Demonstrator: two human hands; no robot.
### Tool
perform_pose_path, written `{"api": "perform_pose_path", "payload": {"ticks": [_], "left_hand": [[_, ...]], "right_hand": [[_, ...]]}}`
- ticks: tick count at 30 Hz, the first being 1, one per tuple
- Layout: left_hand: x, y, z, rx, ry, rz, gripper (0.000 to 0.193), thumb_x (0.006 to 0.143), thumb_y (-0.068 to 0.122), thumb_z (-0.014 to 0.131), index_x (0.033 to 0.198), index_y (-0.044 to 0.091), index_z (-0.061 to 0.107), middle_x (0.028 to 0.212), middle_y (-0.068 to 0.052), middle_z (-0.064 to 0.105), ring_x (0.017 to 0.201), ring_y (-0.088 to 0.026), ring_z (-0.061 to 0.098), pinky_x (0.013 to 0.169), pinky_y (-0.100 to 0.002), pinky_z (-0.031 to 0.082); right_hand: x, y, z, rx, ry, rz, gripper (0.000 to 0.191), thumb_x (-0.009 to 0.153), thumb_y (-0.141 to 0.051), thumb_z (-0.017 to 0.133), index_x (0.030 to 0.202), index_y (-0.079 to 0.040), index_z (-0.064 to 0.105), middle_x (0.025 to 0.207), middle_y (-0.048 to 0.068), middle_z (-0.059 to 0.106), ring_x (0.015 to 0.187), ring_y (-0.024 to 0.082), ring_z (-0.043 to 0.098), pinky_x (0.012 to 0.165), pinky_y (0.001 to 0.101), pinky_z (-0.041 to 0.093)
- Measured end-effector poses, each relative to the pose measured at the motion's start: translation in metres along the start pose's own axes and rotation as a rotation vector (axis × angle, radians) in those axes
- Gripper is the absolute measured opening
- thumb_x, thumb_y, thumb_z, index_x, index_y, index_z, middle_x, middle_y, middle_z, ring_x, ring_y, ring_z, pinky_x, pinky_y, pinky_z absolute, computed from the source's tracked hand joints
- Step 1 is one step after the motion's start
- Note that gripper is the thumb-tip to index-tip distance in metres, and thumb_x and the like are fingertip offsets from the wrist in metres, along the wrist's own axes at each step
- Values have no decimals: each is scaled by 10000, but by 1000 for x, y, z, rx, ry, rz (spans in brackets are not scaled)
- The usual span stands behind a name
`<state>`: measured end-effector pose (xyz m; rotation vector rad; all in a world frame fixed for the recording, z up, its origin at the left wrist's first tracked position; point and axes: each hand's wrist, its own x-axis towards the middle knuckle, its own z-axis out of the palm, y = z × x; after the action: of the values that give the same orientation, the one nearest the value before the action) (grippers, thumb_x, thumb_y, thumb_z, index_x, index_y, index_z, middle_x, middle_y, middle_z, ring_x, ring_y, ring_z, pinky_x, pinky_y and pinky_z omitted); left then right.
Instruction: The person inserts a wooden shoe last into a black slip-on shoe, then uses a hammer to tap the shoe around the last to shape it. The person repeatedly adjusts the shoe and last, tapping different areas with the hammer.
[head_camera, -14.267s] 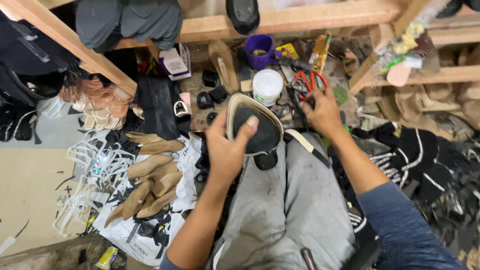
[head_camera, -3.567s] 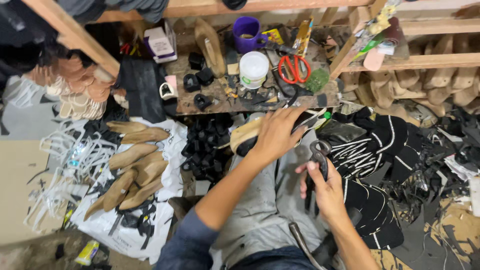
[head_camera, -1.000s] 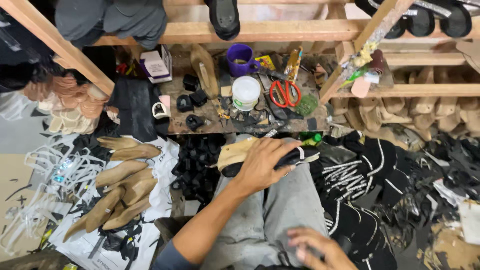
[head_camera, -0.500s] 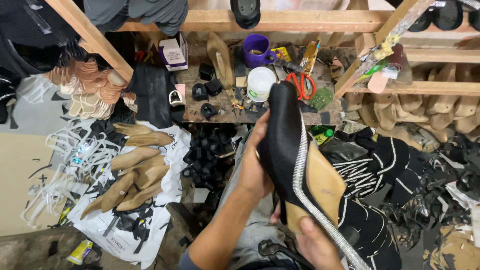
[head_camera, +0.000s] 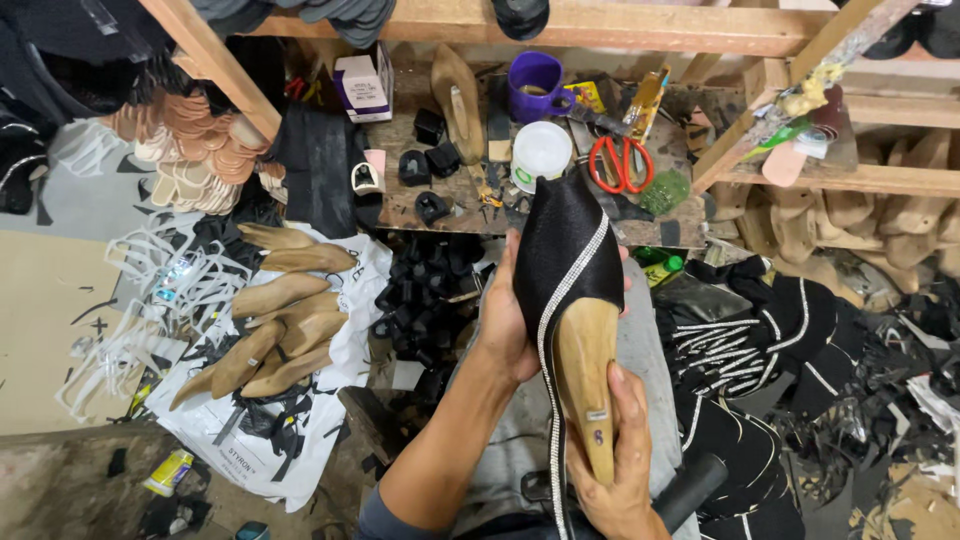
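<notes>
Above the lap, both hands now hold one black shoe on its wooden form up near the head, where a second ago the left hand pressed it flat on the lap; lifted like this, its silver trim can be looked over. Each hand has a tight grip, the left at the side and the right hand under the heel end. On the worktop sit one purple cup, one white tub and one pair of red scissors, with about seven more wooden forms on the floor.
</notes>
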<state>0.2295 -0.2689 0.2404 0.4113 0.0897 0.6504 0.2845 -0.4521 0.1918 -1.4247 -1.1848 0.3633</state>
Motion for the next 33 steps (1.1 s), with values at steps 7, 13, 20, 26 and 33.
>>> {"api": "perform_pose_path", "payload": {"ticks": [7, 13, 20, 26, 33], "left_hand": [[-7, 5, 0, 20, 45, -13, 877, 1056, 698, 260, 1536, -13, 437, 1451, -210, 570, 1225, -328, 642, 1053, -490, 535], [-25, -7, -13, 114, -34, 93, 884, 918, 654, 586, 1555, 67, 411, 1518, -118, 561, 1335, -239, 591, 1145, -402, 491], [-20, -24, -26, 381, 367, 164, 555, 968, 263, 703, 1422, 23, 493, 1199, -78, 626, 1074, -196, 606, 926, -369, 523], [-19, -28, -31, 224, 459, 151, 559, 931, 265, 685, 1421, 78, 489, 1201, -44, 627, 1065, -167, 624, 902, -343, 547], [0, 9, -18, 523, 348, 306, 678, 981, 203, 683, 1563, 8, 393, 1339, -81, 590, 1166, -152, 599, 997, -310, 518]], "right_hand": [[-11, 22, 6, 124, 23, 129, 836, 808, 136, 589, 1569, 8, 267, 1449, 202, 451, 1288, 303, 529, 1077, 395, 442], [4, 34, 3, 1058, -3, 592, 559, 962, -187, 653, 1440, 37, 469, 1226, 168, 655, 1044, 286, 652, 887, 543, 562], [33, 14, 4, 993, -77, 652, 471, 981, -264, 609, 1335, 42, 557, 1173, 158, 678, 1020, 286, 663, 826, 475, 550], [29, 14, 9, 984, -40, 597, 438, 996, -201, 633, 1342, 57, 561, 1180, 162, 677, 1007, 288, 651, 801, 464, 548], [7, 24, -11, -7, -388, 704, 528, 834, -243, 798, 1266, -31, 579, 1016, 87, 749, 966, 238, 727, 893, 360, 543]]}}
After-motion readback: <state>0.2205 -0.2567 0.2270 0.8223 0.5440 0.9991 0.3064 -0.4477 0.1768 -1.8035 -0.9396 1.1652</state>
